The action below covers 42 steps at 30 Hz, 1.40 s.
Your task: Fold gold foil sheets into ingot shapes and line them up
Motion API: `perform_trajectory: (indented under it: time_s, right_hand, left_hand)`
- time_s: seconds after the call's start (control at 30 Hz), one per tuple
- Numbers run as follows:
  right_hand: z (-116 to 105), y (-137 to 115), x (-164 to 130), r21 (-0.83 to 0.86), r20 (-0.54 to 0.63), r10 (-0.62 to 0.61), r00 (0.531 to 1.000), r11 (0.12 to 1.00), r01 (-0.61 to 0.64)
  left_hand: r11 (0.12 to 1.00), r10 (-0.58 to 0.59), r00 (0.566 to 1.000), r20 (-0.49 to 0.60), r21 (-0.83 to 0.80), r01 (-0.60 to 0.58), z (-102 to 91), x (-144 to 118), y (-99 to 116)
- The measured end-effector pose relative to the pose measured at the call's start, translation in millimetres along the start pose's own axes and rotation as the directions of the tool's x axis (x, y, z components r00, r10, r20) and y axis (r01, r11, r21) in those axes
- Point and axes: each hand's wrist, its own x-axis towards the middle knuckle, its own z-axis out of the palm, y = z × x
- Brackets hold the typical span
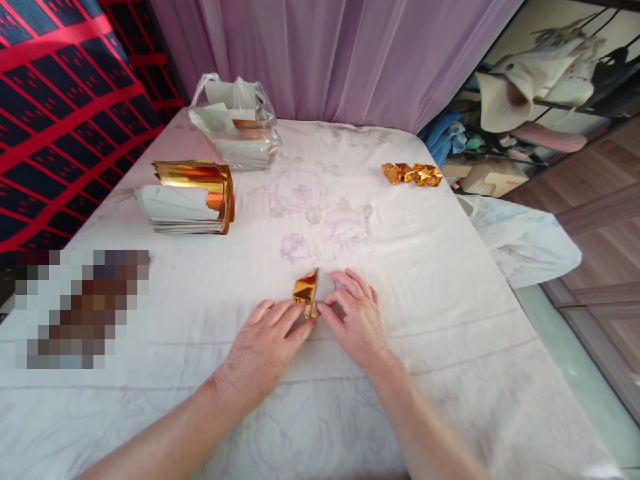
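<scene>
The folded gold foil piece [305, 290] is located just below the centre of the frame. Its lower edge is clamped by the thumb and fingers of the left hand [270, 337]; its lower right corner is pinched by the right hand [359, 321]. A foil sheet stack [193, 175] is placed at the upper left, a foil row [416, 175] at the upper right.

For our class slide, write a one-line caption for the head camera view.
Left hand and right hand touch a folded gold piece on a floral cloth; more gold pieces lie beyond.
</scene>
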Motion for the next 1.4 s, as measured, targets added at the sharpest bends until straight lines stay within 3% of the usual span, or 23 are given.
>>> perform_trajectory:
  time_s: [1.4]
  right_hand:
    - [2.1, 0.1, 0.0, 0.002, -0.017, 0.000, 1.000, 1.000, 0.000]
  left_hand:
    - [0.997, 0.012, 1.000, 0.015, 0.075, -0.013, -2.1, 3.5, 5.8]
